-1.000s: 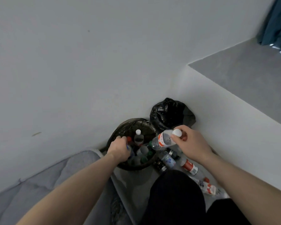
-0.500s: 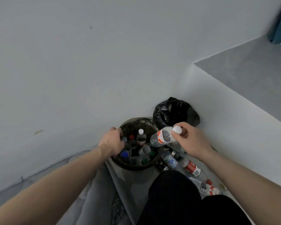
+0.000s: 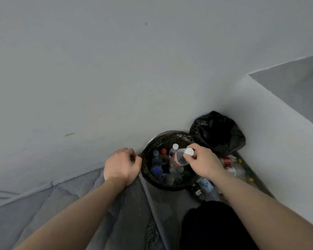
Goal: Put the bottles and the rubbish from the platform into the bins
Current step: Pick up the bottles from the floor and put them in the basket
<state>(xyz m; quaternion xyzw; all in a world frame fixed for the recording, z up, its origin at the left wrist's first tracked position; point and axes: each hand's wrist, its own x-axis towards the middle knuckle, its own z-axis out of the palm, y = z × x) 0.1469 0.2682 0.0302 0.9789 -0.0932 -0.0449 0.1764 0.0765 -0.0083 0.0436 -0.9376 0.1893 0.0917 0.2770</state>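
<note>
Round bin (image 3: 148, 147) with black liner stands in the corner against the wall; already well stocked with bottles upright and jumbled, caps white, red, blue, green showing; so a good part of the job looks done. Second bin (image 3: 219, 130), draped in a black bag, just behind and to the right; its contents cannot be seen from here.

Right hand (image 3: 204, 164) pinches a clear bottle (image 3: 178, 158) by the neck, just under its white cap, fingers curled round it; bottle hangs tilted over the mouth of the round bin, base down among the others (whether it touches them, I cannot tell); red-and-white label, thin crinkly plastic, seemingly empty. My guess: about to be let go.

Left hand (image 3: 122, 165) sits at the bin's left edge, fingers curled at the rim; seems to grip the liner, though the grasp itself is hidden.

Left to do: several bottles and scraps (image 3: 231, 168) lie on the platform (image 3: 181, 197) by the right wall, near the bins; a blue-labelled bottle (image 3: 205, 184) and a dark one (image 3: 198, 192) nearest the person.
</note>
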